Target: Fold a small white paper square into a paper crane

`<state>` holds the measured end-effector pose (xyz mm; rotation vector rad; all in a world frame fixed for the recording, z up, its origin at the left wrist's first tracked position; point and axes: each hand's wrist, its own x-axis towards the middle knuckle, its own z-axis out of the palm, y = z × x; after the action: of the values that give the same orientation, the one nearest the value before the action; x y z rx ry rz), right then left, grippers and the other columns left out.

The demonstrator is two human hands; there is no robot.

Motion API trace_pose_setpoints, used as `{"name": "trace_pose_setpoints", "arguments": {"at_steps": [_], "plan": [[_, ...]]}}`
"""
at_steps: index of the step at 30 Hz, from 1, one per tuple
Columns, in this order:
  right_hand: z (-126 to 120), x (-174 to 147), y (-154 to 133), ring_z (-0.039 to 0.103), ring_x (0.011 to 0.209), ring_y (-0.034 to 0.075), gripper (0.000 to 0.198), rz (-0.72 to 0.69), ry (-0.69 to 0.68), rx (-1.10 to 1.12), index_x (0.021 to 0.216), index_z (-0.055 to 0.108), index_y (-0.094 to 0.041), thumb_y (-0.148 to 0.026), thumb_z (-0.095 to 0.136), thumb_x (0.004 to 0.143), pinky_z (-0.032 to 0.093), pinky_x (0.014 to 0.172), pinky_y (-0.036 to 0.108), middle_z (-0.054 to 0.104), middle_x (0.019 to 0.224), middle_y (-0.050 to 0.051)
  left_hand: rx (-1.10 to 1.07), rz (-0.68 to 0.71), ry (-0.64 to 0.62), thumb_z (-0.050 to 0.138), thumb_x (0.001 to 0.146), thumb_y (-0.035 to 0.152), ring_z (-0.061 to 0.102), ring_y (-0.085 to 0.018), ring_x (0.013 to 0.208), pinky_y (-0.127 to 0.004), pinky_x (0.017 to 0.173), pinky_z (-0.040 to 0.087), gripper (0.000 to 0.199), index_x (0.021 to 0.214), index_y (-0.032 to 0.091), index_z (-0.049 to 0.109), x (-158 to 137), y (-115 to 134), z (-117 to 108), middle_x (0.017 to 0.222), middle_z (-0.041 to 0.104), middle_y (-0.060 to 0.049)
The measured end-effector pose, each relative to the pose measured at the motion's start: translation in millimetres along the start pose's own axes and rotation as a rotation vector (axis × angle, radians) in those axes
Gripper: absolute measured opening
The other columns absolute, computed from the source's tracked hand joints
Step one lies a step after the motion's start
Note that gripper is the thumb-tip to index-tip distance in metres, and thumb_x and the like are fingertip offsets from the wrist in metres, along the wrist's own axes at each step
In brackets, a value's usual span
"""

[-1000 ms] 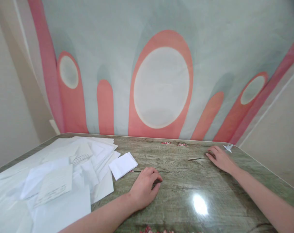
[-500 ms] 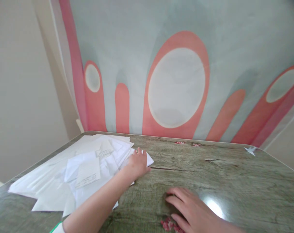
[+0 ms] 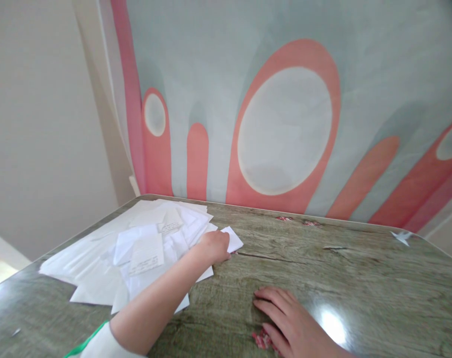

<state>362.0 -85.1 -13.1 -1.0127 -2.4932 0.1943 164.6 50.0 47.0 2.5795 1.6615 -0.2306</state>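
My left hand [image 3: 214,245] reaches to the right edge of a spread pile of white paper sheets [image 3: 99,248]. Its fingers are curled closed at the near end of a small folded white paper [image 3: 232,239], which sticks out beyond them; the fingertips are partly hidden. On the pile, smaller sheets with lines of writing, such as a note [image 3: 147,253], lie loosely over one another. My right hand [image 3: 291,320] rests palm down on the table with its fingers a little apart, holding nothing. By its thumb is a small red and white patch [image 3: 262,340].
The wood-grain table [image 3: 360,278] has a glossy top. A white paper scrap [image 3: 401,237] lies near the far right corner. Red patches [image 3: 284,219] show near the back edge. Behind stands a grey-green backdrop [image 3: 218,64] with coral shapes.
My left hand's fingers, spread over the folded paper before, are now curled in at its end, showing more of it. The view has shifted slightly. My right hand stays on the table.
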Motion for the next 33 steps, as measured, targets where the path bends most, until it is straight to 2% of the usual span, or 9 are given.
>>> {"name": "trace_pose_setpoints", "arguments": {"at_steps": [7, 11, 17, 20, 21, 23, 26, 29, 33], "plan": [[2, -1, 1, 0.053, 0.102, 0.024, 0.030, 0.009, -0.036, -0.004, 0.113, 0.054, -0.014, -0.017, 0.046, 0.084, 0.046, 0.086, 0.040, 0.058, 0.113, 0.014, 0.004, 0.016, -0.020, 0.058, 0.073, 0.031, 0.062, -0.028, 0.093, -0.034, 0.078, 0.046, 0.028, 0.092, 0.011, 0.064, -3, 0, -9, 0.098, 0.067, -0.017], [0, -1, 0, 0.054, 0.102, 0.024, 0.029, 0.021, -0.039, 0.007, 0.112, 0.055, -0.015, -0.018, 0.048, 0.084, 0.046, 0.086, 0.039, 0.059, 0.113, 0.014, 0.001, -0.018, -0.006, 0.050, 0.076, 0.016, 0.064, -0.026, 0.087, -0.032, 0.075, 0.047, 0.019, 0.083, 0.010, 0.066, 2, -7, -11, 0.092, 0.068, -0.018], [-1, -1, 0, 0.054, 0.103, 0.023, 0.031, 0.032, -0.031, 0.037, 0.113, 0.054, -0.017, -0.017, 0.047, 0.082, 0.046, 0.088, 0.039, 0.059, 0.114, 0.013, -0.040, -0.106, 0.163, 0.040, 0.078, 0.007, 0.062, -0.027, 0.090, -0.036, 0.076, 0.046, 0.026, 0.089, 0.009, 0.063, 2, -14, -31, 0.093, 0.066, -0.019], [5, -7, 7, 0.054, 0.105, 0.022, 0.036, 0.057, 0.007, 0.063, 0.117, 0.050, -0.019, -0.018, 0.050, 0.081, 0.047, 0.089, 0.037, 0.057, 0.116, 0.011, -0.114, -0.016, 0.244, 0.032, 0.087, 0.017, 0.061, -0.023, 0.087, -0.032, 0.075, 0.045, 0.030, 0.093, 0.015, 0.061, -6, -1, -40, 0.092, 0.066, -0.012], [7, -9, 10, 0.053, 0.108, 0.022, 0.042, 0.112, 0.058, 0.055, 0.123, 0.044, -0.020, -0.019, 0.051, 0.081, 0.047, 0.089, 0.036, 0.055, 0.120, 0.011, -0.173, 0.053, 0.269, 0.029, 0.089, 0.022, 0.061, -0.020, 0.087, -0.030, 0.075, 0.045, 0.032, 0.095, 0.018, 0.060, -8, 7, -39, 0.093, 0.066, -0.008], [10, -14, 17, 0.046, 0.116, 0.025, 0.054, 0.235, 0.249, -0.012, 0.133, 0.030, -0.019, -0.020, 0.050, 0.082, 0.044, 0.093, 0.041, 0.046, 0.128, 0.013, -0.556, 0.224, 0.292, 0.032, 0.089, 0.030, 0.060, -0.020, 0.080, -0.029, 0.072, 0.046, 0.032, 0.088, 0.016, 0.061, -9, 24, -32, 0.085, 0.066, -0.007], [4, -18, 26, 0.042, 0.118, 0.028, 0.060, 0.270, 0.447, -0.156, 0.136, 0.025, -0.022, -0.022, 0.052, 0.083, 0.039, 0.095, 0.048, 0.043, 0.130, 0.013, -1.186, 0.296, 0.132, 0.040, 0.085, 0.032, 0.061, -0.019, 0.076, -0.030, 0.069, 0.048, 0.028, 0.094, 0.013, 0.058, -5, 50, -9, 0.084, 0.066, -0.006], [-6, -19, 31, 0.048, 0.108, 0.029, 0.062, 0.239, 0.436, -0.307, 0.137, 0.027, -0.023, -0.023, 0.056, 0.082, 0.040, 0.089, 0.048, 0.050, 0.124, 0.012, -1.662, 0.258, -0.079, 0.051, 0.080, 0.033, 0.062, -0.019, 0.077, -0.036, 0.074, 0.048, 0.030, 0.101, 0.012, 0.054, -1, 69, 16, 0.085, 0.066, -0.007], [-14, -16, 33, 0.049, 0.106, 0.029, 0.055, 0.184, 0.361, -0.401, 0.134, 0.036, -0.020, -0.022, 0.055, 0.082, 0.039, 0.088, 0.047, 0.054, 0.125, 0.010, -1.870, 0.169, -0.217, 0.061, 0.072, 0.034, 0.062, -0.021, 0.083, -0.038, 0.079, 0.047, 0.036, 0.101, 0.012, 0.056, -4, 84, 39, 0.089, 0.067, -0.008]]}}
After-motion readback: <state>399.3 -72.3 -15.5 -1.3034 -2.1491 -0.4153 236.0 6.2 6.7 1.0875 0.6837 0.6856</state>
